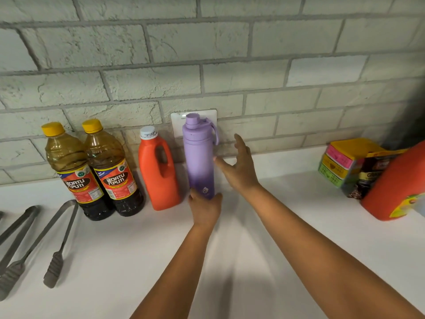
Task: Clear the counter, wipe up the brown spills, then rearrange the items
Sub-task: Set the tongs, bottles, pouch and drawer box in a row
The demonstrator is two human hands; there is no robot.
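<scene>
A tall purple water bottle stands upright on the white counter near the brick wall. My left hand grips its base from the front. My right hand is just right of the bottle with fingers spread and straight; its thumb reaches toward the bottle's side. To the left stand an orange jug with a white cap and two yellow-capped Datu Puti bottles. No brown spill shows on the counter.
Metal tongs and a second pair lie at the left edge. At the right are a large orange container, a dark packet and a stack of coloured boxes. A white wall outlet is behind the purple bottle.
</scene>
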